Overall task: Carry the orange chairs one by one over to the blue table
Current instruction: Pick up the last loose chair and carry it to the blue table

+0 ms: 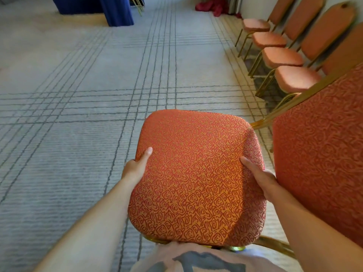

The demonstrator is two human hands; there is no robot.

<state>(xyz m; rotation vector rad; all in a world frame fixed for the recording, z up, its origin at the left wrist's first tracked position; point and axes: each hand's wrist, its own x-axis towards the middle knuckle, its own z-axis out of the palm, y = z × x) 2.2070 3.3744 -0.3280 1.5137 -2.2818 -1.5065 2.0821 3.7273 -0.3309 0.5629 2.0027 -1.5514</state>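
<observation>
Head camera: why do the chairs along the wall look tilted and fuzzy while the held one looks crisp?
Head view: the wide-angle lens bends the edges, so the wall chairs lean; they look soft, likely from motion or distance; the held chair is sharp, its right side in shadow.

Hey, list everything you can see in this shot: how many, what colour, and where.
carried chair: one, orange patterned with a gold frame, centre foreground, backrest at right.
chairs in a row: four seats visible, orange with gold legs, along the right wall.
blue table: one, draped in blue cloth, far top left.
red cloth: one heap, red, on the floor at top, right of centre.
carpet: one, grey with dark crossing lines, across the floor.
shirt: one, pale with a dark print, bottom edge.
left hand: one, grips the seat's left edge.
right hand: one, grips the seat's right edge.
</observation>
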